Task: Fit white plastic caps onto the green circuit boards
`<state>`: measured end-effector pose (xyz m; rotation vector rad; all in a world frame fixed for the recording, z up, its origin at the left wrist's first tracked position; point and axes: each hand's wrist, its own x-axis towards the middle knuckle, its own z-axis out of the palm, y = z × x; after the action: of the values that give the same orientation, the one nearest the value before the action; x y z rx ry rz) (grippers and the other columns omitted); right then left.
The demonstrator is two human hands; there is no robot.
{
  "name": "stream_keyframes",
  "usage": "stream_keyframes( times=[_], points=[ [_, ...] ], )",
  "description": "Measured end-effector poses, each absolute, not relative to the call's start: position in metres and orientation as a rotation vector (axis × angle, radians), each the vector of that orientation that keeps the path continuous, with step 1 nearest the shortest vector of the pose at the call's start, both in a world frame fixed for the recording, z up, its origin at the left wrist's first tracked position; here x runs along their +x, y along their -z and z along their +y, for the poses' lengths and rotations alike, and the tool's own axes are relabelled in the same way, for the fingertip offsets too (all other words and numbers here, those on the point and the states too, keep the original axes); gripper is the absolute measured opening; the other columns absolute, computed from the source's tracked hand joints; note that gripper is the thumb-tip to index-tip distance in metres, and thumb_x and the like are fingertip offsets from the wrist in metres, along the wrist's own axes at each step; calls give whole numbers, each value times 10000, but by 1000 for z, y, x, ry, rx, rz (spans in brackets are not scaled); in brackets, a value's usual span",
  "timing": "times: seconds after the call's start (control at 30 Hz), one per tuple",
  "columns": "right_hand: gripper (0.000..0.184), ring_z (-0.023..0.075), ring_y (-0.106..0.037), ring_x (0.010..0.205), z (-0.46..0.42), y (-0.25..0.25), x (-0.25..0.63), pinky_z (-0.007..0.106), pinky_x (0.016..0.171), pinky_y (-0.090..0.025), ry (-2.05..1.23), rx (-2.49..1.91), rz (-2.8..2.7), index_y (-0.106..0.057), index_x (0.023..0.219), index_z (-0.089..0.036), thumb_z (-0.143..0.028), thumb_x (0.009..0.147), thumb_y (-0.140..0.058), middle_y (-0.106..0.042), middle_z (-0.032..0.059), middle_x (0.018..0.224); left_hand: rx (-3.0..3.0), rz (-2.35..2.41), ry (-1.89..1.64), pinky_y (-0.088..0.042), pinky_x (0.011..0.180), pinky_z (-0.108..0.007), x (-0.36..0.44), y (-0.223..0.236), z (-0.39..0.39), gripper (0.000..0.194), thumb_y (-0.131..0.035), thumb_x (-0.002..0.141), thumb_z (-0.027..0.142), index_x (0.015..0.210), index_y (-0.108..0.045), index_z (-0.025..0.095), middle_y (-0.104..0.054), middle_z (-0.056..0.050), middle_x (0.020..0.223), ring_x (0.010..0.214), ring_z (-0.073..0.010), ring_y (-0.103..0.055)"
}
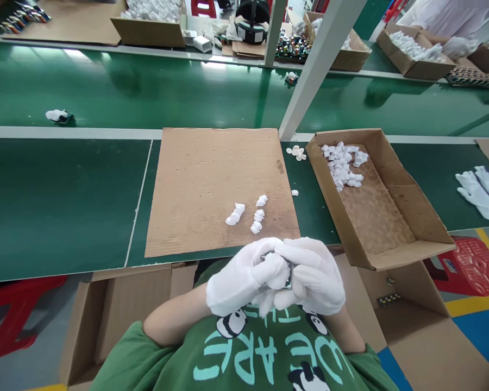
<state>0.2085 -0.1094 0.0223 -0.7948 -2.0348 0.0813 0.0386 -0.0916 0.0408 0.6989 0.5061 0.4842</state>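
Observation:
Both my hands wear white gloves and are pressed together close to my chest, below the table's front edge. My left hand [244,277] and my right hand [315,277] have their fingers curled round a small dark part [287,271] that barely shows between them. Just beyond the hands, a few small white pieces [252,214] lie on a flat sheet of cardboard [204,190]. To the right stands an open cardboard box [407,217] with several white pieces [344,163] heaped in its far corner.
A green conveyor belt [146,92] runs behind the table, with a white object [57,115] on it. A slanted white post [321,54] rises at the centre. White gloves [481,190] lie at right. Boxes of parts line the far side. Open cartons [118,315] sit below.

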Motion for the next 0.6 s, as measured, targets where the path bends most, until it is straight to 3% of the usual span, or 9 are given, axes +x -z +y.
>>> stream_keyframes(
  times=[0.17,0.3,0.5,0.6],
  points=[
    [315,208,-693,878,-110,-21,209,376,660,-632,-44,-758,-1960,-514,1260,-173,-159,947,-550,-708,85,1026,733,491,-526,-298,318,-166,41,-37,-91,340,-551,927,483,811,-532,164,-551,35,564,334,-63,-463],
    [296,219,-656,960,-112,-26,208,382,766,-616,11,-852,-2061,-572,1197,-124,-312,968,-575,-678,101,999,942,497,-529,-378,409,-201,38,-36,-91,256,-667,857,392,852,-589,148,-611,8,593,396,-79,-505],
    [489,209,-623,901,-110,-20,211,347,716,-583,-76,-817,-2057,-515,1320,-139,-399,924,-638,-629,89,997,1036,512,-513,-385,481,-209,33,-44,-87,133,-602,863,286,850,-575,156,-562,39,577,418,-66,-487],
    [510,207,-614,895,-108,-21,212,352,731,-566,-167,-796,-2065,-469,1385,-175,-436,958,-571,-603,85,1006,1012,449,-400,-374,452,-188,31,-52,-81,78,-520,841,159,830,-597,150,-573,33,633,416,-53,-494]
  ],
)
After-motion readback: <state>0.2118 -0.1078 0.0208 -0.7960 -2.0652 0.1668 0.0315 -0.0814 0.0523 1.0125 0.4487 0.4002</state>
